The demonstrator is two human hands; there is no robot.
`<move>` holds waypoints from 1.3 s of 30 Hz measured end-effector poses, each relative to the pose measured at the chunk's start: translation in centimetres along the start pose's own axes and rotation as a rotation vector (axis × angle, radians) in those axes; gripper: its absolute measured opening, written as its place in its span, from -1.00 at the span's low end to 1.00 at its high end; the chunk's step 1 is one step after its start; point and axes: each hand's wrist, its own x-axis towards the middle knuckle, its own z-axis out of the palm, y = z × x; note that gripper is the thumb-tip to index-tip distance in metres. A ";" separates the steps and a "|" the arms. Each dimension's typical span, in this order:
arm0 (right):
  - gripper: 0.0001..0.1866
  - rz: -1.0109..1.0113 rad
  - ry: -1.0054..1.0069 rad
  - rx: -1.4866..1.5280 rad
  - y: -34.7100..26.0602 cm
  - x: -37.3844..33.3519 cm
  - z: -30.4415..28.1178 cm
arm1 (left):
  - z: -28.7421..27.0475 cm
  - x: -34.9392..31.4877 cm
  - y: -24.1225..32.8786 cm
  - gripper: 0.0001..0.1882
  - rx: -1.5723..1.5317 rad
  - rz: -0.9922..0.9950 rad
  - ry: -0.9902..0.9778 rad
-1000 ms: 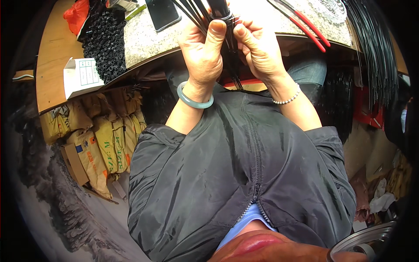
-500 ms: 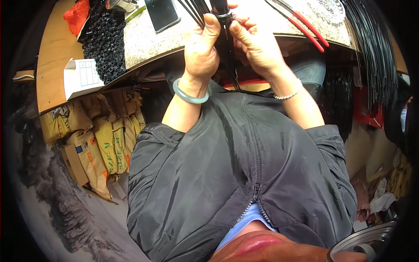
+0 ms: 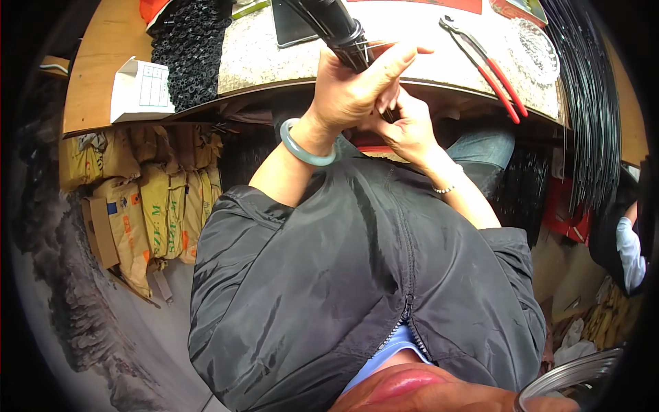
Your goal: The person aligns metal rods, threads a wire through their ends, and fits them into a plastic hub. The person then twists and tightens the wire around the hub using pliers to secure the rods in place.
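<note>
On my feed, both bare hands meet at the near edge of the speckled table [image 3: 250, 72], and I take them as the centre of my clock. I see the left hand [image 3: 349, 93] curled firmly about a black bundle [image 3: 335, 26] of long, thin strands, its thumb sticking out toward 2 o'clock. The right hand [image 3: 409, 130] is mostly closed, its fingers around the lower end of the bundle; some of them are hidden, so I can't tell how tightly it grips. The bundle leans, its thick top toward 11 o'clock, its lower end running down between the palms. A thin wire [image 3: 356, 33] circles it just above the left hand.

At 10 to 11 o'clock I have a dark phone [image 3: 292, 26], lying flat. Short black tubes [image 3: 189, 58] are heaped between 9 and 10, with a white box [image 3: 142, 89] beside them at 9. Red-handled pliers [image 3: 500, 88] lie between 2 and 3, and just past them I make out a clear dish [image 3: 535, 51]. Black strands [image 3: 592, 123] hang over the table at 3. Yellowish sacks [image 3: 123, 223] stand below at 8.
</note>
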 end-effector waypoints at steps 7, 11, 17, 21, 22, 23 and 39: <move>-0.14 -0.660 0.455 -0.648 -8.0 1.7 -2.6 | 2.2 -0.2 -0.9 -0.72 0.117 0.218 0.199; -0.44 -0.716 0.453 -0.790 -9.9 1.8 -2.6 | 2.2 -0.6 -0.4 -0.86 0.227 0.210 0.274; -0.78 -0.728 0.463 -0.751 -10.0 0.6 -1.9 | 2.6 -0.3 -0.9 -0.86 0.108 0.265 0.315; -0.80 -0.850 0.408 -0.755 -10.3 0.9 -2.1 | 2.6 0.1 -1.0 -0.89 0.207 0.273 0.346; -0.80 -0.850 0.406 -0.751 -10.5 0.9 -2.0 | 2.6 -0.1 -1.2 -0.90 0.199 0.292 0.358; -0.82 -0.802 0.410 -0.674 -10.6 0.9 -1.9 | 2.3 -0.3 -1.4 -0.90 0.202 0.291 0.361; -0.72 -0.356 0.512 -1.606 -1.7 -0.8 -13.8 | 0.5 -0.5 -0.1 -0.95 0.019 0.101 0.301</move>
